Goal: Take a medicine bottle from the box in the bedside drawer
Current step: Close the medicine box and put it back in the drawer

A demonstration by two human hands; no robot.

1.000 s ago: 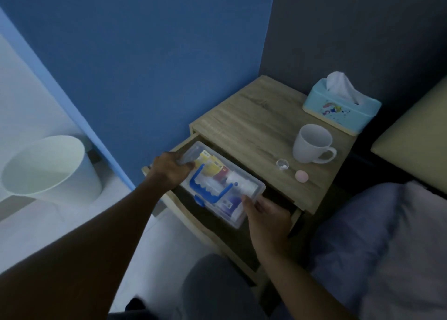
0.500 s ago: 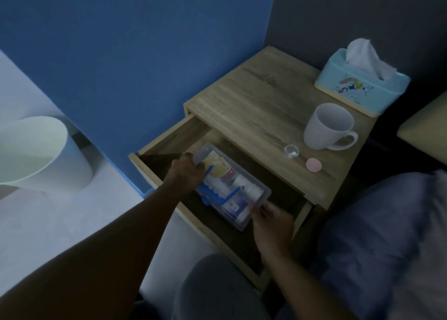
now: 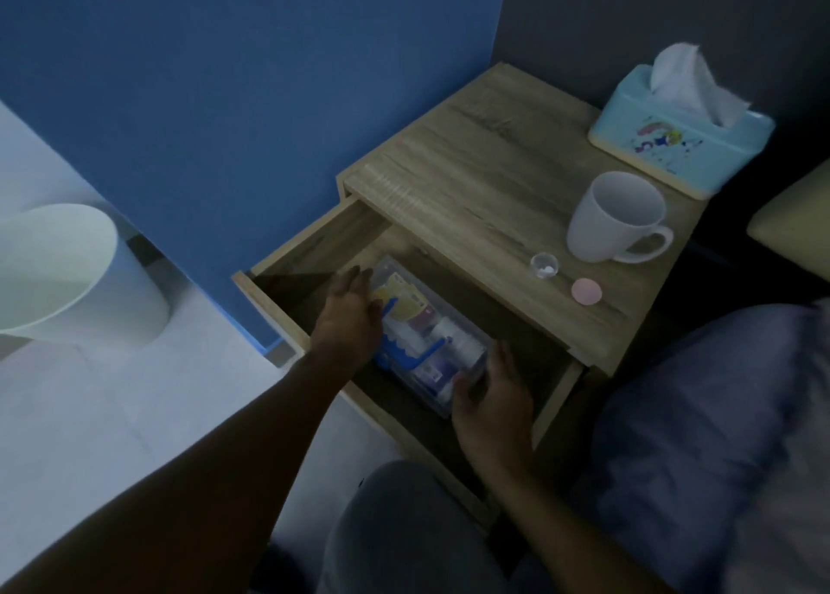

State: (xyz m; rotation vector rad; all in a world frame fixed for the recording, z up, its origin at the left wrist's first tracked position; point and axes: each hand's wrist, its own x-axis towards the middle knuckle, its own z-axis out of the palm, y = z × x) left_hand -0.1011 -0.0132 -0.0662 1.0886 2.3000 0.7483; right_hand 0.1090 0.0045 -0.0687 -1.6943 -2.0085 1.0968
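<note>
A clear plastic box with a blue handle lies inside the open wooden drawer of the bedside table. Packets and white medicine bottles show through its lid, blurred in the dim light. My left hand rests at the box's left end with its fingers stretched out and loose. At the box's near right corner, my right hand has its thumb and fingers around the edge.
On the bedside table top stand a white mug, a light blue tissue box, a small clear cup with pills and a pink disc. A white bin stands on the floor at left. Bedding lies at right.
The box, held above the drawer a second ago, has come down into it. My left hand's fingers have loosened off its end. The view has shifted closer.
</note>
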